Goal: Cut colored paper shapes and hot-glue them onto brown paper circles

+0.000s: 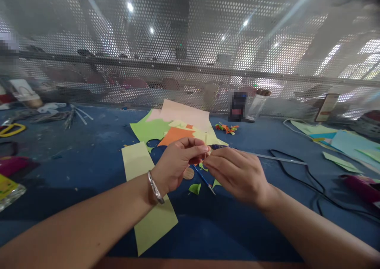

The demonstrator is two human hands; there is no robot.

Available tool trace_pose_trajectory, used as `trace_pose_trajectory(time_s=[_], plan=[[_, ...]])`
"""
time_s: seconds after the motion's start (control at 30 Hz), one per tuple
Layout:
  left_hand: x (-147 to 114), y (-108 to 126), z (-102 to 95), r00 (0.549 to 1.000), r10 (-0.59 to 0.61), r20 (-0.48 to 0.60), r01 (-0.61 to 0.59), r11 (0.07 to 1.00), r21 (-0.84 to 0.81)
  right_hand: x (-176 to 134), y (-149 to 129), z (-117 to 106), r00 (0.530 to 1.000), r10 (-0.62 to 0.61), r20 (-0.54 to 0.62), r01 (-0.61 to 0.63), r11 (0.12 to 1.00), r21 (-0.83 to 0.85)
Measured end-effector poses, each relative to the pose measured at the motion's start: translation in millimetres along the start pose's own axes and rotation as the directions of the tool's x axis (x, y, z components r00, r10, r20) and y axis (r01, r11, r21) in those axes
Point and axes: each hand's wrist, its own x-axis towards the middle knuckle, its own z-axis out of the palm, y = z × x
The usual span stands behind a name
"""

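My left hand (pixel 181 162), with a silver bracelet on its wrist, is pinched shut at the centre over the blue table. Its fingertips meet those of my right hand (pixel 237 172), which is also closed. Something small and pale shows between them, too covered to name. Beneath the hands lie a blue pen-like tool (pixel 204 178) with a pale tip, a round wooden disc (pixel 188 173) and a curled green paper scrap (pixel 194 188). A pale yellow paper strip (pixel 154 231) extends under my left wrist.
Coloured paper sheets (pixel 185 112) are piled behind the hands, near small orange and green paper pieces (pixel 227 128). A clear stick (pixel 282 158) and black cord (pixel 308 176) lie right. Yellow-handled scissors (pixel 13 130) sit far left. A perforated metal screen (pixel 190 43) closes the back.
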Motion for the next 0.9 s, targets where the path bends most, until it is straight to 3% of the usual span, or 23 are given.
trace_pose_trajectory(time_s=[0.2, 0.37, 0.67, 0.9], plan=[[7, 1, -6.7, 0.997, 0.064, -0.051, -0.052, 0.976, 0.213, 1, 2, 3, 0.955, 0.292, -0.051, -0.261, 0.91, 0.322], [5, -3, -6.5, 0.996, 0.079, 0.051, -0.09, 0.958, 0.272, 1, 11, 3, 0.882, 0.472, 0.014, -0.437, 0.806, 0.4], [0, -3, -2.1, 0.985, 0.12, 0.121, -0.15, 0.95, 0.275, -1, 14, 7, 0.77, 0.61, 0.19, -0.595, 0.577, 0.56], [-1, -3, -2.9, 0.986, 0.107, 0.128, -0.143, 0.935, 0.324, 0, 15, 6, 0.735, 0.634, 0.241, -0.621, 0.486, 0.615]])
